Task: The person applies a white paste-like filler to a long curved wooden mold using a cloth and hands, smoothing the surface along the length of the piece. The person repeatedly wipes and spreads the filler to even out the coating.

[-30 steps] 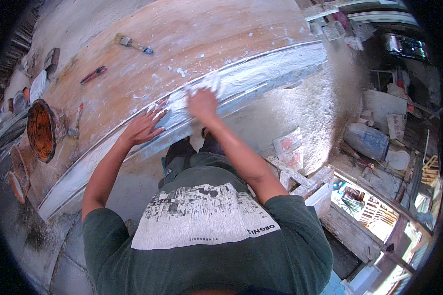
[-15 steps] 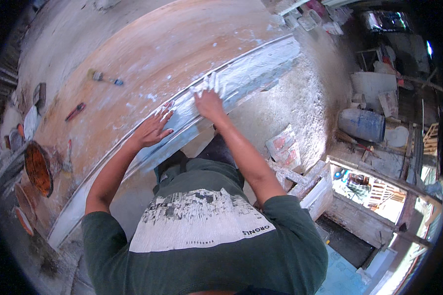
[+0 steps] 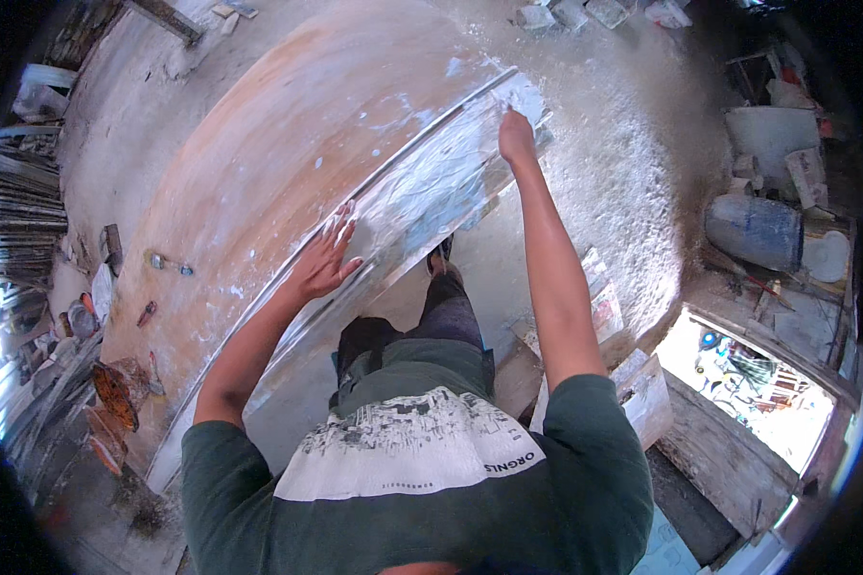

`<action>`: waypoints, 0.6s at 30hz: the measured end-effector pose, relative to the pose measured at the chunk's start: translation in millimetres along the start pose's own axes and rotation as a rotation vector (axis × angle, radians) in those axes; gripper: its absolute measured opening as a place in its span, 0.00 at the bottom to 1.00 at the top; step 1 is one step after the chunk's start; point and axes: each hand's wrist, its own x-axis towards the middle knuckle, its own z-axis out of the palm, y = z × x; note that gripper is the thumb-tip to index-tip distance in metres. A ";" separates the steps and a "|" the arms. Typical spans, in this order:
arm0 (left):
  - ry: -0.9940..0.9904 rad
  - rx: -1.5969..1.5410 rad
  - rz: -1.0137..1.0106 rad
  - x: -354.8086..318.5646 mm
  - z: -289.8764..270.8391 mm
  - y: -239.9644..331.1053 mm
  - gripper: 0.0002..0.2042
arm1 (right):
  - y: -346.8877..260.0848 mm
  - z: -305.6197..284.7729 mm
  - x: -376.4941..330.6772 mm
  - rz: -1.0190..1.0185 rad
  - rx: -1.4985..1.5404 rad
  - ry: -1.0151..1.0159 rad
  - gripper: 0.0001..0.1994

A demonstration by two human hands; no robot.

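Note:
A long board edge (image 3: pixel 408 187) runs diagonally away from me, with white, wet-looking, wrinkled coating and bluish patches on it. My left hand (image 3: pixel 326 261) lies on its nearer half, fingers spread flat and white at the tips, close to the raised rim. At the far end my right hand (image 3: pixel 517 136) touches the white coating, arm stretched out. Its fingers look curled together; their tips blend into the white, so what they hold is unclear. Left of the strip spreads a wide brown tabletop (image 3: pixel 259 182) spotted with white.
On the tabletop lie a paintbrush (image 3: pixel 168 262) and a small red-handled tool (image 3: pixel 147 312). A bowl stained orange inside (image 3: pixel 115 396) stands at its near left. A blue drum (image 3: pixel 755 232) lies at the right. Blocks (image 3: pixel 607 11) sit at the far floor.
My right hand has moved farther along the strip to its far end, and its spread fingers have drawn together. My left hand has stayed on the strip near the rim. The view has shifted.

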 end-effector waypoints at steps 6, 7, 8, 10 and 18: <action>0.214 -0.025 0.149 170.1 -5.8 61.9 0.36 | 40.4 -34.0 -40.0 0.041 0.465 0.348 0.23; 0.246 -0.002 0.169 201.9 -7.3 74.2 0.35 | 39.0 -42.6 -44.6 0.098 0.496 0.337 0.22; 0.283 0.022 0.190 234.8 -11.2 86.7 0.35 | 49.5 -41.1 -42.1 0.065 0.419 0.381 0.21; 0.322 0.045 0.266 291.5 -12.9 101.5 0.34 | 72.0 -32.1 -38.3 -0.018 0.281 0.437 0.19; 0.309 0.153 0.372 285.3 -1.6 94.9 0.32 | 45.1 -7.4 -48.5 -0.153 0.055 0.215 0.20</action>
